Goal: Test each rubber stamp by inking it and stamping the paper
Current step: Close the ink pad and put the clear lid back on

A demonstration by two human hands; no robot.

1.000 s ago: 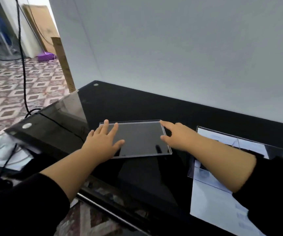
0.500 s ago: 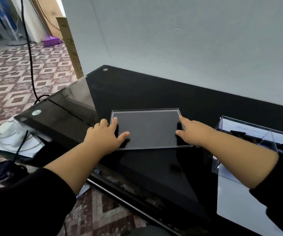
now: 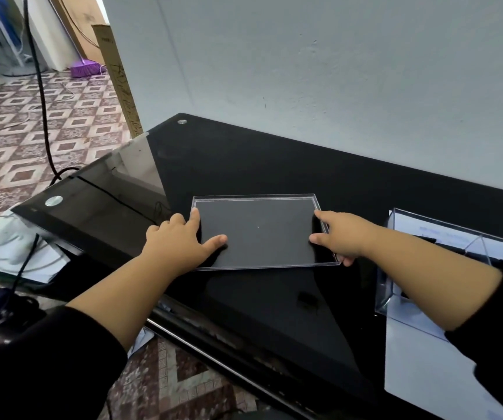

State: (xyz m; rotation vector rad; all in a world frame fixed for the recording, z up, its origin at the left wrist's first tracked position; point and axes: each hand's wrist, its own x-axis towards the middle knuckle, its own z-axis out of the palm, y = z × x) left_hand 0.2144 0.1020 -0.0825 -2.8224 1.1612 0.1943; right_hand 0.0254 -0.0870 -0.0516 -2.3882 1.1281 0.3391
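Observation:
A clear, shallow acrylic tray (image 3: 256,196) lies flat on the black glass table (image 3: 274,159). My left hand (image 3: 177,241) rests on the tray's left edge with fingers straight and the thumb on its surface. My right hand (image 3: 344,234) lies over the right edge, index finger and thumb stretched onto the tray. To the right stands a clear acrylic box (image 3: 401,268) on a white sheet of paper (image 3: 419,368). Dark objects (image 3: 483,257) lie inside the box; my right forearm hides part of them.
A lower smoked-glass shelf (image 3: 98,204) juts out at the left, with a black cable (image 3: 41,95) hanging past it to the tiled floor. The grey wall (image 3: 335,71) stands close behind the table. The table's front edge runs diagonally below my arms.
The view has swung left and closer. The tray has turned slightly on the table under both hands. My hands have slid from its top surface out to its left and right edges.

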